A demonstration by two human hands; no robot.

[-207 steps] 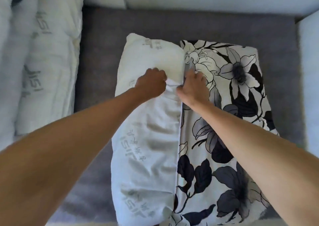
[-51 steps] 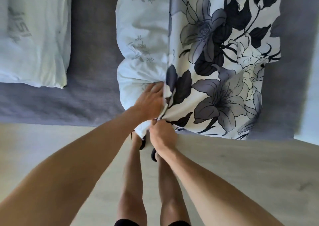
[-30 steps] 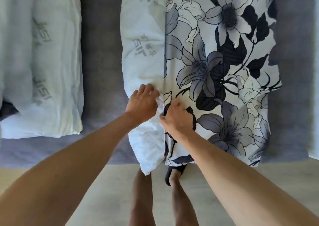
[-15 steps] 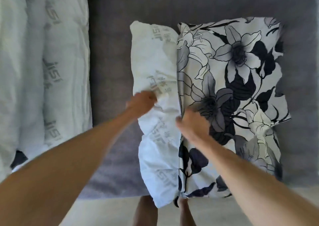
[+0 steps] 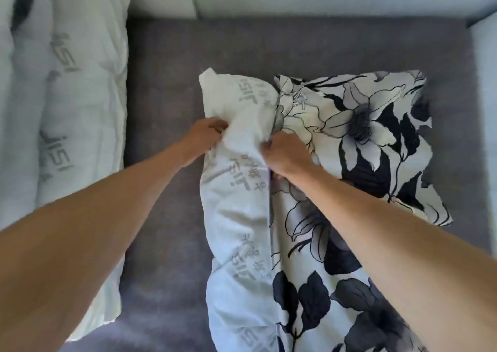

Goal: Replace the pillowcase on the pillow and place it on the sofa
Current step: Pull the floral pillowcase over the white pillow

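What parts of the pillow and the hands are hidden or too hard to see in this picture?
All in the head view:
- White printed pillow: its right part is hidden inside the black-and-white floral pillowcase; its near end is cut off by the bottom edge.
- Right hand: fingertips buried in fabric folds.
- Left hand: fingertips hidden behind bunched white cloth.
- Grey lettering: too blurred to read.

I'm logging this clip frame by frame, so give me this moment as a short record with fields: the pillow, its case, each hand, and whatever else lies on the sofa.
pillow: white pillow with grey print, lying on the grey sofa seat, left strip uncovered
pillowcase: floral pillowcase, black and white, covers the pillow's right part
left hand: left hand grips the bare pillow fabric
right hand: right hand grips fabric at the pillowcase's open edge
other: bare white pillows at the sofa's left
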